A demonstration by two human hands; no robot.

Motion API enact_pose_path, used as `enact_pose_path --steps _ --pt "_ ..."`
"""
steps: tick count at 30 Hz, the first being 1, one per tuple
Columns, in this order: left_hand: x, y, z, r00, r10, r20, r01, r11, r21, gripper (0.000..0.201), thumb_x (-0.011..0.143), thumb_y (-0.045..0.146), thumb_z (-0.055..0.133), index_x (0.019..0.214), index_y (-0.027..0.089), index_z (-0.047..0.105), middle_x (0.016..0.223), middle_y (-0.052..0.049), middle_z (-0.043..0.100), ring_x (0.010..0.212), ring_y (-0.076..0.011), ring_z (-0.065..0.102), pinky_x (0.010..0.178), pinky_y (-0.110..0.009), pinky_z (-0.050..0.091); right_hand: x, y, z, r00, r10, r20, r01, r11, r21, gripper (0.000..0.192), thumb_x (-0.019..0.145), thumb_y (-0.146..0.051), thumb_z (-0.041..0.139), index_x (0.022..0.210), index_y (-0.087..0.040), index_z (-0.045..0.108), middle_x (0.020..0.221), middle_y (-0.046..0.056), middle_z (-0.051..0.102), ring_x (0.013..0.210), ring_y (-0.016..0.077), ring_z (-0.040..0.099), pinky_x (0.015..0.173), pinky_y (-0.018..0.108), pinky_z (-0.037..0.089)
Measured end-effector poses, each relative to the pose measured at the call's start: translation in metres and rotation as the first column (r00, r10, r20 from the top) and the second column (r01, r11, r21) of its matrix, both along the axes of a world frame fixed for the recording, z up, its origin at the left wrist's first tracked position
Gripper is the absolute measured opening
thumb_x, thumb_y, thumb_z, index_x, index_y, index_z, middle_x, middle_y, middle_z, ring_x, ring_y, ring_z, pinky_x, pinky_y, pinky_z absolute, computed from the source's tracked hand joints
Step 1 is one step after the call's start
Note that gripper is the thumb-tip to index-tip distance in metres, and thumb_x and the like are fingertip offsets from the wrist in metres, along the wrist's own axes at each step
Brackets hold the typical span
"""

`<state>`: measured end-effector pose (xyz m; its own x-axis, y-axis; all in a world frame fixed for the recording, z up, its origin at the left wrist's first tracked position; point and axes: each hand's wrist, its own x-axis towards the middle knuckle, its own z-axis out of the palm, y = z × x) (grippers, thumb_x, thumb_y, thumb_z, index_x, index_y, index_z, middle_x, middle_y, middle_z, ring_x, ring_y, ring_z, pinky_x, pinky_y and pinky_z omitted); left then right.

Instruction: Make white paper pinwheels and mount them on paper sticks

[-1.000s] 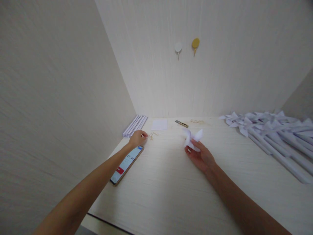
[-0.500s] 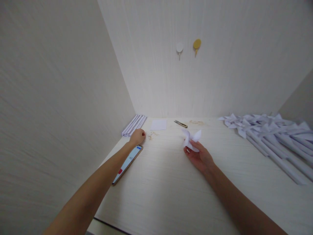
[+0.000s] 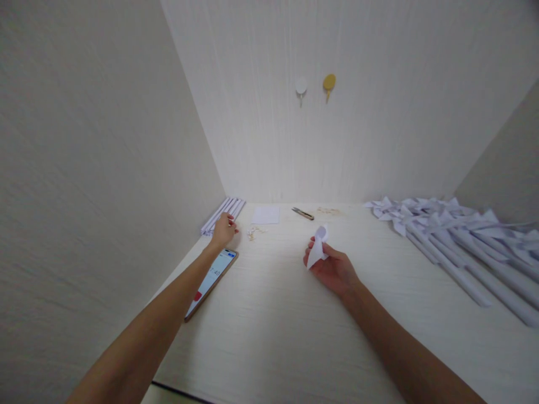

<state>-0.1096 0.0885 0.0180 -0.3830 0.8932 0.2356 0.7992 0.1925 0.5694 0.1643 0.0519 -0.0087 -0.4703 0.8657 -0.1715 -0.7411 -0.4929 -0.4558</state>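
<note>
My left hand (image 3: 225,229) is at the near end of a bundle of rolled white paper sticks (image 3: 219,215). Its fingers are pinched together, and what is between them is too small to make out. A folded white paper pinwheel (image 3: 319,247) rests in the fingers of my right hand (image 3: 334,270), held just above the table and turned partly edge-on. Small pale bits (image 3: 253,232) lie in a little heap to the right of my left hand.
A phone (image 3: 210,283) lies below my left forearm. At the back are a white paper square (image 3: 266,214), thread snips (image 3: 302,213) and more pale bits (image 3: 328,211). Paper pinwheels on sticks (image 3: 450,235) pile up at right. A white hook (image 3: 301,86) and a yellow hook (image 3: 329,82) hang on the wall.
My left hand has shifted from beside the small bits toward the paper sticks. In my right hand the pinwheel has turned from facing up to edge-on. The view has swung slightly right.
</note>
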Motion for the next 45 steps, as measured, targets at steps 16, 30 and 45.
enact_pose_path --steps 16,30,45 --pt "-0.004 0.011 -0.004 0.957 0.013 -0.29 -0.027 0.999 -0.045 0.02 0.074 0.029 0.048 0.079 0.014 0.061 0.085 -0.01 0.063 0.083 -0.0215 0.057 0.068 -0.031 0.043 -0.001 0.0 -0.003 0.989 0.011 0.147 -0.024 0.996 0.082 0.013 0.06 -0.012 0.065 0.072 -0.017 0.062 0.065 -0.001 0.066 0.057 0.0095 0.057 0.056 0.022 0.045" --pt "-0.016 0.04 -0.004 0.869 0.019 -0.494 -0.125 0.975 -0.182 0.029 0.074 0.015 0.041 0.094 0.005 0.06 0.105 -0.022 0.055 0.104 -0.0315 0.048 0.081 -0.041 0.041 -0.003 0.001 -0.005 0.99 0.004 0.138 -0.016 0.996 0.09 0.02 0.053 -0.015 0.071 0.071 -0.016 0.063 0.064 0.0 0.066 0.059 0.0087 0.058 0.057 0.021 0.043" --pt "0.031 -0.001 0.034 0.912 -0.146 0.384 0.189 0.979 -0.077 0.014 0.078 0.015 0.044 0.069 0.011 0.054 0.076 -0.012 0.065 0.074 -0.0144 0.063 0.067 -0.022 0.049 0.0 0.004 -0.008 0.996 -0.078 -0.031 0.08 0.993 0.081 0.01 0.062 -0.015 0.065 0.07 -0.018 0.062 0.069 0.0 0.067 0.076 0.0143 0.062 0.07 0.027 0.046"
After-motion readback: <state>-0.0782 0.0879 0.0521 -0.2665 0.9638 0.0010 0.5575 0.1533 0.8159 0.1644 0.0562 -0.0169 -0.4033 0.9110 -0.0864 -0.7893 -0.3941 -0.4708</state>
